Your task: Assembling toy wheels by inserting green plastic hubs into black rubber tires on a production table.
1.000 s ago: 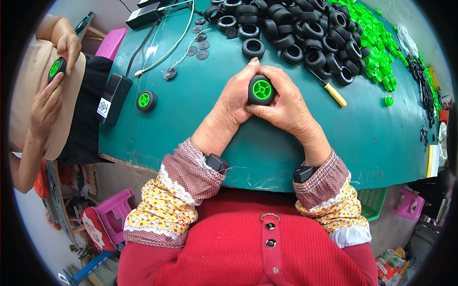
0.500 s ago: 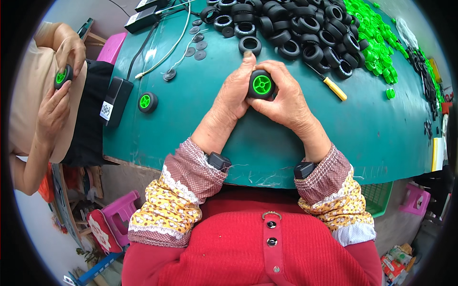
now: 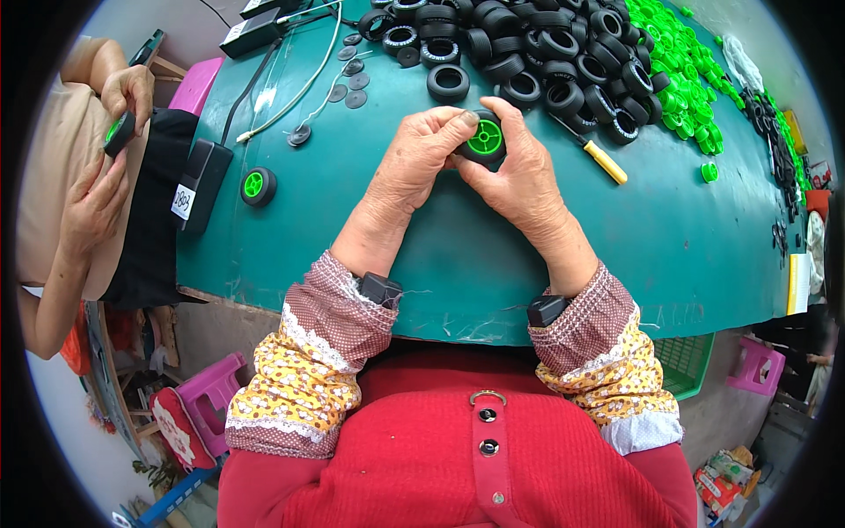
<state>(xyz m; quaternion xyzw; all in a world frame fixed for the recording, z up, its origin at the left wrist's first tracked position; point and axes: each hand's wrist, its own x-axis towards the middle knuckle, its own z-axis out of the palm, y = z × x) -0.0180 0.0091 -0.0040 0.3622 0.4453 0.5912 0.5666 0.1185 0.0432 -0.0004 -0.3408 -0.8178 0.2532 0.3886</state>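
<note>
Between both hands I hold a small toy wheel [image 3: 484, 138], a black tyre with a green spoked rim facing up. My left hand [image 3: 424, 150] grips its left side, with the thumb pressed on the rim's edge. Thumb and forefinger of my right hand [image 3: 521, 167] curve round the right side; the other right fingers are partly hidden. Just beyond my hands a loose black tyre [image 3: 448, 83] lies on the green table [image 3: 370, 304]. Another assembled wheel [image 3: 258, 187] rests on the table to the left.
A heap of black tyres [image 3: 563, 62] lies at the back, with green rims [image 3: 682, 79] to its right. A yellow-handled tool [image 3: 605, 163] and one green rim [image 3: 709, 172] lie nearer. At left are a black box [image 3: 204, 185], cables and a co-worker's hands [image 3: 97, 207] holding a similar wheel.
My left thumb has come down from pointing up onto the wheel's edge, and the wheel sits slightly higher in my hands. The whole view has shifted a little. The co-worker's wheel has turned.
</note>
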